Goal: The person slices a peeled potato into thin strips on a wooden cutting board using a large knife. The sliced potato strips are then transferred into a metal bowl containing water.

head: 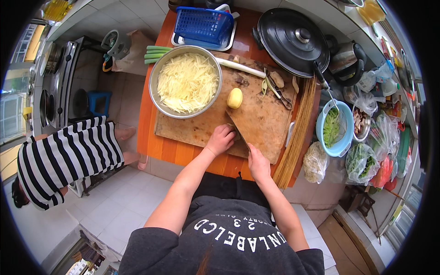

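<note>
In my right hand is the handle of a kitchen knife, its broad blade angled down to the wooden cutting board. My left hand has its fingers bent over a pale piece of food beside the blade; the fingers hide most of that piece. Just beyond the knife tip sits a whole peeled potato. A metal bowl heaped with potato shreds rests on the board's far left part. A scallion's white stalk runs out from behind the bowl, its green leaves at the other side.
Ginger lies at the board's far right. Behind stand a blue plastic basket and a lidded black pan. On the right are a bundle of thin brown strands, a light-blue colander and bagged vegetables. A person is at left.
</note>
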